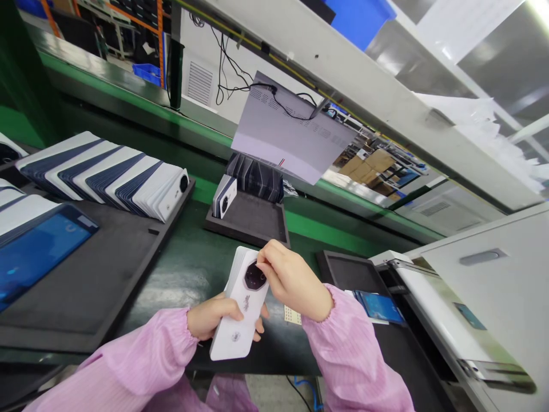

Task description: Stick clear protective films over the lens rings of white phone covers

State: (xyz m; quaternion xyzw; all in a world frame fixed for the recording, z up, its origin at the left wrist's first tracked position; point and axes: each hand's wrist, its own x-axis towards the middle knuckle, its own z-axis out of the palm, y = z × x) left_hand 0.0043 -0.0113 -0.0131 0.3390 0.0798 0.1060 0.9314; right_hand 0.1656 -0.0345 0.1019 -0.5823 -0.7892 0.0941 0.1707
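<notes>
Lying tilted in the left hand (210, 316): one stack (242, 329) of white, phone-shaped panels, smooth, corners rounded. Layered edges show down its left side, too fine for me to count from this feed. On its top face I note one dark, glossy disc (253, 278) with an angular rim, grey lettering below it, and one small round mark near the lower end.

Position: the stack is between both hands, above the bench (180, 257), its top leaning right. The left hand clamps the lower half, thumb on the face, fingertips emerging past the right edge. The right hand (294, 280) meets the upper right corner; thumb and forefinger bunch close at the disc. Whether anything thin is pinched there, I cannot tell.

Sleeves (148, 346): two, pink, fine-striped fabric, gathered at the wrists. Bench: dark green, faintly shiny. Beside the right wrist, one cream dotted sheet (292, 316), partly hidden.

Middle tray (259, 216), first of three dark, shallow ones I count nearby: one small white-and-navy batch (226, 196) stands at its left end. Left tray (111, 274): a slanting row (103, 171) of white panels, four navy bands by my count; one blue-faced slab (43, 246) in front. Right tray (349, 269): blue-faced material (380, 308) at its near end.
</notes>
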